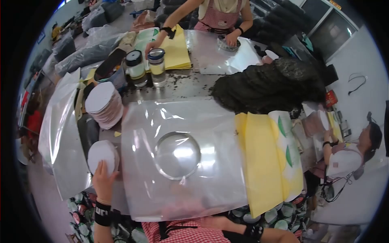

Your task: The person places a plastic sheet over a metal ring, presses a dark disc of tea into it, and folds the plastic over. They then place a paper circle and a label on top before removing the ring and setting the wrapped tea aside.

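Observation:
My left hand (104, 180) lies on the near stack of round white discs (102, 153), fingers flat on the top disc and thumb spread to the right. A clear plastic sheet (142, 194) covers the middle of the table in front of me. A round ring-shaped form (178, 156) shows at its centre, with light glinting on it. Low in the view, my right hand (214, 224) is at the sheet's near edge, close to the red checked apron (182, 233); its fingers are blurred and partly hidden.
Behind the near stack stands a taller disc stack (104, 103). Two lidded jars (157, 69) stand further back, left of a dark wet heap (267, 87). Yellow sheets (261, 162) lie at right. One person (221, 18) works opposite; another (344, 158) sits at right.

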Demonstrator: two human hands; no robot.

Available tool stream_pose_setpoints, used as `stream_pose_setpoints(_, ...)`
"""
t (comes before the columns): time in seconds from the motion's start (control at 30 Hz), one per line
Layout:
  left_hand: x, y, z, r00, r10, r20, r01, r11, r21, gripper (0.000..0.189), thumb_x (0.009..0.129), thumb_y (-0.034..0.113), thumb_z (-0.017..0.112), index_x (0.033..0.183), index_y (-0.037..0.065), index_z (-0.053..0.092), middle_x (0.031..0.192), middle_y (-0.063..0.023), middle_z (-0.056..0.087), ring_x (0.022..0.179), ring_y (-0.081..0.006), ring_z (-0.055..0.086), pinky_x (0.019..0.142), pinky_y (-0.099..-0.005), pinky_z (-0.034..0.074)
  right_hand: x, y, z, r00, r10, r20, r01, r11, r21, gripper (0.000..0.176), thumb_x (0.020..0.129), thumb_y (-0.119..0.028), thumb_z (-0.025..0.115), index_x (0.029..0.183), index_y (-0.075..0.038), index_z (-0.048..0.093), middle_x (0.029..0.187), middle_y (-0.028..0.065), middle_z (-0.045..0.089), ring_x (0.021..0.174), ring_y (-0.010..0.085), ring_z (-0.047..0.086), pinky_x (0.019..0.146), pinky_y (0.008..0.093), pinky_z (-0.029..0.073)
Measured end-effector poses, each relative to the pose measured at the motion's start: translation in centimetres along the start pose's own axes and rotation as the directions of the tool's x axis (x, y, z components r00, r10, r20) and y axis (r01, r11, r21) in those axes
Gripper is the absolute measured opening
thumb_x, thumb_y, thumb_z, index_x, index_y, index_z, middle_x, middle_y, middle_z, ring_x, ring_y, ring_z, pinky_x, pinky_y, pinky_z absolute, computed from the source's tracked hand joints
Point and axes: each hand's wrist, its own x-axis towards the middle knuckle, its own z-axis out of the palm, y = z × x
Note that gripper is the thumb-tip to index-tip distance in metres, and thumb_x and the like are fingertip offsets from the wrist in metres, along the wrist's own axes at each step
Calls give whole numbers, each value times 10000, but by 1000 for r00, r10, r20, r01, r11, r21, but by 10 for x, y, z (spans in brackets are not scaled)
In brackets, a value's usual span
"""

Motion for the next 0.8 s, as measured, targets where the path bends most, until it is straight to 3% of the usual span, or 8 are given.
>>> stream_pose_setpoints(0.1, -9, -20, 25, 998, 67, 22, -67, 998, 10, 436, 853, 161, 702, 1231, -33, 606, 1272, -204, 632, 1149, -338, 628, 949, -410, 508, 8, -113, -171, 876, 420, 237, -266, 831, -488, 268, 954, -187, 564, 1156, -66, 690, 954, 82, 725, 860, 150, 691, 761, 307, 542)
stream_pose_setpoints(0.17, -12, -23, 23, 996, 81, 28, -81, 997, 13, 418, 850, 135, 691, 1227, -28, 611, 1264, -196, 639, 1128, -339, 639, 931, -410, 516, -11, -58, -240, 839, 160, -520, -411, 812, -414, 201, 917, -159, 634, 1069, -46, 701, 904, 112, 704, 820, 244, 679, 704, 328, 522)
stream_pose_setpoints(0.27, -7, -25, 29, 994, 100, -34, -98, 994, 42, 373, 842, 88, 669, 1198, -12, 629, 1220, -174, 666, 1058, -328, 669, 874, -406, 535, -8, 41, -402, 300, -247, -922, -581, 719, -381, 180, 917, -174, 686, 859, -25, 603, 785, 118, 646, 707, 251, 631, 636, 369, 484)
stream_pose_setpoints(0.33, -11, -22, 29, 994, 83, -76, -76, 994, 84, 346, 836, 67, 660, 1174, -2, 642, 1185, -159, 687, 1010, -316, 688, 835, -402, 546, -1, 88, -518, -138, 46, -989, -346, 934, 92, 311, 943, -293, 680, 965, 8, 606, 779, 97, 648, 738, 253, 622, 694, 376, 493)
stream_pose_setpoints(0.43, -13, -20, 22, 990, 104, -100, -95, 992, 84, 279, 817, 58, 673, 1095, 34, 672, 1091, -123, 722, 892, -280, 712, 747, -387, 555, -23, 157, -648, -476, -146, -867, -748, 585, 313, 437, 881, -411, 743, 796, -12, 588, 753, 117, 624, 650, 226, 592, 567, 329, 490)
stream_pose_setpoints(0.5, -8, -13, 21, 983, 96, -154, -89, 994, 57, 214, 801, 56, 686, 1015, 56, 684, 1013, -100, 739, 807, -255, 716, 699, -374, 552, -20, 148, -662, -409, 426, -807, -205, 819, 536, 383, 872, -359, 761, 835, 1, 636, 749, 118, 622, 622, 227, 581, 550, 318, 505)
stream_pose_setpoints(0.63, -10, -7, 18, 995, -16, -96, 21, 998, 53, 197, 789, 59, 701, 985, 66, 685, 925, -97, 744, 779, -258, 716, 674, -360, 552, 21, 146, -626, -343, 275, -898, 86, 961, 261, 395, 857, -217, 776, 1088, 67, 626, 849, 83, 619, 609, 170, 555, 544, 301, 535)
stream_pose_setpoints(0.8, 2, -3, 6, 996, -85, -32, 76, 976, -206, 225, 792, 67, 713, 1016, 79, 707, 847, -95, 730, 717, -274, 708, 621, -360, 545, 73, 158, -496, 13, 200, -980, -150, 969, 196, 549, 861, -206, 762, 1312, -2, 525, 1018, 121, 644, 740, 237, 645, 643, 368, 559)
